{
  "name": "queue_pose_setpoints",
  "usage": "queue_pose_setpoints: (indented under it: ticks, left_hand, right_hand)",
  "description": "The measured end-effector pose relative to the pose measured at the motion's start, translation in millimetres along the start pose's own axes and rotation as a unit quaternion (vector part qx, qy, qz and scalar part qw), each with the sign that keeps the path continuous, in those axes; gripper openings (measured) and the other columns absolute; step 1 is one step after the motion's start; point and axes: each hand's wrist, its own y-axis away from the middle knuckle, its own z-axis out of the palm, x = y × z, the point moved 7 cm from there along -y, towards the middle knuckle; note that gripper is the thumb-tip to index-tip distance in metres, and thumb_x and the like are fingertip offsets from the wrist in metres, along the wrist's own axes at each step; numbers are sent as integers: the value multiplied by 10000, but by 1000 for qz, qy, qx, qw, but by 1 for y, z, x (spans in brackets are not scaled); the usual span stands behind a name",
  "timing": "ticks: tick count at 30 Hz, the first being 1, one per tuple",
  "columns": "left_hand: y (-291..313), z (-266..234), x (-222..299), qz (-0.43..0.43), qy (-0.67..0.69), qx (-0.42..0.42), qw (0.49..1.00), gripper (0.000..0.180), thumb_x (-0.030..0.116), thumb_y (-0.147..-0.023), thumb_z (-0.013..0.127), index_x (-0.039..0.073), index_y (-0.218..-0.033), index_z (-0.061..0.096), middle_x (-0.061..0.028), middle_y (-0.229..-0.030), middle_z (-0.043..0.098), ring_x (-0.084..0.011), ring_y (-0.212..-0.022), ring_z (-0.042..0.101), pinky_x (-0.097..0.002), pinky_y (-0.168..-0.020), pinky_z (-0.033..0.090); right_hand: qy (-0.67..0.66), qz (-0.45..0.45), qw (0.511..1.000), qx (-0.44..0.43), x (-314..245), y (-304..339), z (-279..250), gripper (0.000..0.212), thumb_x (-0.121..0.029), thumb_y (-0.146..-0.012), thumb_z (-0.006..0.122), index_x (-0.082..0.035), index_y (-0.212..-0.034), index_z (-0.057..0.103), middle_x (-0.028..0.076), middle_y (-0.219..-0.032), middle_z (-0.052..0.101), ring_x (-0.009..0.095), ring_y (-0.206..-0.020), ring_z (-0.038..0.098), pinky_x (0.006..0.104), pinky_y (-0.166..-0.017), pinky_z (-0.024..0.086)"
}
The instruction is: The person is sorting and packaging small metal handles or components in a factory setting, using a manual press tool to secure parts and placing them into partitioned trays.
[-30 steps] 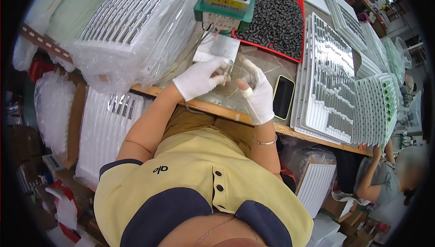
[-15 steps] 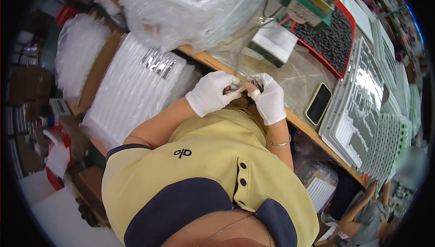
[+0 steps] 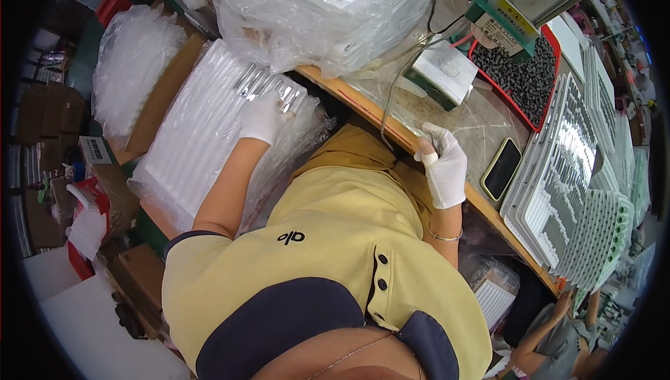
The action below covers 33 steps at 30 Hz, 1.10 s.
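My left hand [image 3: 262,119], in a white glove with bare fingertips, reaches down onto a ribbed white tray [image 3: 202,111] wrapped in clear plastic. Its bent fingers close in beside a short row of shiny silver tubes [image 3: 252,81]; whatever lies between them is hidden. My right hand [image 3: 444,165], gloved the same way, hovers at the front edge of the workbench [image 3: 481,129]. Its fingers curl toward the thumb, and what they hold, if anything, cannot be made out.
A green bench press [image 3: 504,20] stands beside a white-topped block [image 3: 443,71]. Behind is a red tray of small black pieces [image 3: 556,76]. A phone [image 3: 501,168] and stacked white racks [image 3: 551,177] lie to the right. A plastic-wrapped stack [image 3: 314,24] sits far left. Another person's arm [image 3: 544,331] shows lower right.
My hands were together at the bench edge over small shiny metal parts. They have parted: the left has moved left onto the tray, the right slightly right. The view has shifted a little.
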Motion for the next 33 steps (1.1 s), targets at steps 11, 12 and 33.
queue_pose_setpoints:
  ticks: [11,12,33]
  left_hand:
    - [8,3,17,124,-36,168,977,400,188,-706,713,26,-1045,576,-163,-1197,508,-370,-1117,443,-460,-926,380]
    - [5,7,15,128,-32,168,977,400,188,-706,713,26,-1045,576,-163,-1197,508,-370,-1117,443,-460,-926,380]
    - [0,-139,113,318,92,394,857,296,183,-814,617,38,-1070,585,-145,-1092,565,-346,-1021,538,-406,-844,450]
  right_hand:
    - [-6,24,1000,16,13,-5,-19,272,-79,-860,632,46,-1093,571,62,-904,635,77,-648,528,211,-605,449]
    - [-1,21,1000,14,11,-5,-18,270,-80,-860,633,44,-1092,572,60,-897,633,77,-645,527,210,-605,447]
    - [77,39,986,141,27,-16,-103,299,-30,-884,528,-22,-1182,537,55,-858,677,126,-762,625,265,-660,468]
